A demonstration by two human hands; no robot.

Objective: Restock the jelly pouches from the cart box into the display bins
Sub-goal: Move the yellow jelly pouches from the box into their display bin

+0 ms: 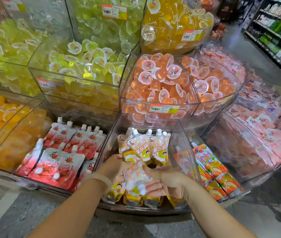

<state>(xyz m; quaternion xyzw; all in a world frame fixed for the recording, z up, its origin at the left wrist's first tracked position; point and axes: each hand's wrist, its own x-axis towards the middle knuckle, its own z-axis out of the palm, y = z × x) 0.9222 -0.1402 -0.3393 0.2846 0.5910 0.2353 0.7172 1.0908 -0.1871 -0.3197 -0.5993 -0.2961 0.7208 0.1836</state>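
Both hands, left hand (117,166) and right hand (166,180), curl their fingers round a yellow jelly pouch (134,170) above the middle bin (181,145); it may slip out sideways or topple the standing pouches (150,146).

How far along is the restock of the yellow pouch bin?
Done: yellow-and-white spouted jelly pouches already stand at the back of the clear plastic middle bin. In hand: left hand and right hand together hold another yellow-white pouch over it. Left: the bin's front looks partly filled; the cart box is out of view.
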